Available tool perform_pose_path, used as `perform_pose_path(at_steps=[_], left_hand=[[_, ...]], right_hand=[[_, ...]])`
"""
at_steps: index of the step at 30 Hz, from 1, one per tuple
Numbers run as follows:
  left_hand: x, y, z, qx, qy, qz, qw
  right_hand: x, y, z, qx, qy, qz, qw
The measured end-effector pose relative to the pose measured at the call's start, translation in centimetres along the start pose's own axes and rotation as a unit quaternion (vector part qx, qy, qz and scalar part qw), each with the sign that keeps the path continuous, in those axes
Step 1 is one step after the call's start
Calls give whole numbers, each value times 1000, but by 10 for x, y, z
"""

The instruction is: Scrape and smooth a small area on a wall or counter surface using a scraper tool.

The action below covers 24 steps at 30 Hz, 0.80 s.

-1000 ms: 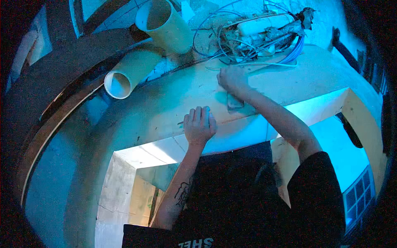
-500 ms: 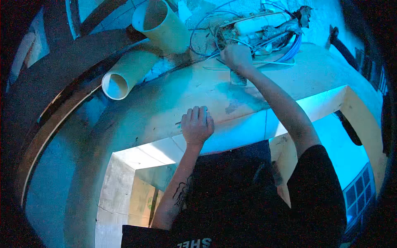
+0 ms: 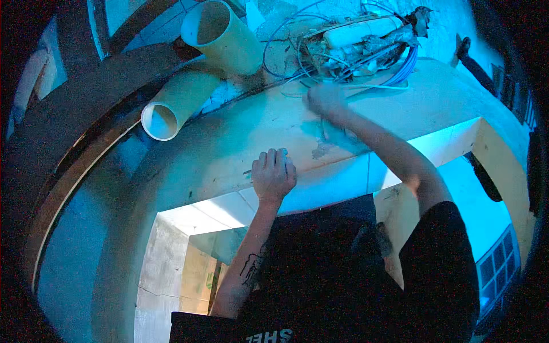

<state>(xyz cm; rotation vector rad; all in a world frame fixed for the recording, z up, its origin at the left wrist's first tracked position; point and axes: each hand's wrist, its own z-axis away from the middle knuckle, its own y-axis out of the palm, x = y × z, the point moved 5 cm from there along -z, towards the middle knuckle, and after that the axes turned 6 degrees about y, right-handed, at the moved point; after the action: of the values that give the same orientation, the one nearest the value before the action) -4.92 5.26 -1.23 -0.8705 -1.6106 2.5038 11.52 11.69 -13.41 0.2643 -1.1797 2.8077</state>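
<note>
My left hand [image 3: 274, 178] is closed, its fingers curled at the edge of the pale wall surface [image 3: 229, 151] above a bright opening. A short dark thin end pokes out beside its fingers; the rest of that thing is hidden in the hand. Farther up and to the right, my right hand [image 3: 327, 104] is closed in a fist, smeared by motion. Something narrow and blurred sticks out below that fist toward the surface; its kind does not show. A tangle of blue and white cables [image 3: 366, 54] lies just beyond the right hand.
Two wide pale pipes, one upright [image 3: 229, 37] and one lying tilted [image 3: 171, 111], are at the upper left. Along the left curves a dark beam [image 3: 108, 86]. Below the hands is a bright recess [image 3: 200, 220], and a barred window [image 3: 496, 268] shows at the right.
My right hand has moved a little down, away from the cables, with the narrow thing under its fist now blurred. My left hand stays in the same place.
</note>
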Motion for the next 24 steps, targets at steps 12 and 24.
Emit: perform_pose_path(at_steps=[12, 24], left_hand=[[-7, 11, -5, 13, 5, 23, 1000], [3, 1, 3, 2, -1, -7, 1000]], right_hand=[[-13, 8, 4, -38, 31, -27, 998], [9, -15, -2, -39, 22, -50, 998]])
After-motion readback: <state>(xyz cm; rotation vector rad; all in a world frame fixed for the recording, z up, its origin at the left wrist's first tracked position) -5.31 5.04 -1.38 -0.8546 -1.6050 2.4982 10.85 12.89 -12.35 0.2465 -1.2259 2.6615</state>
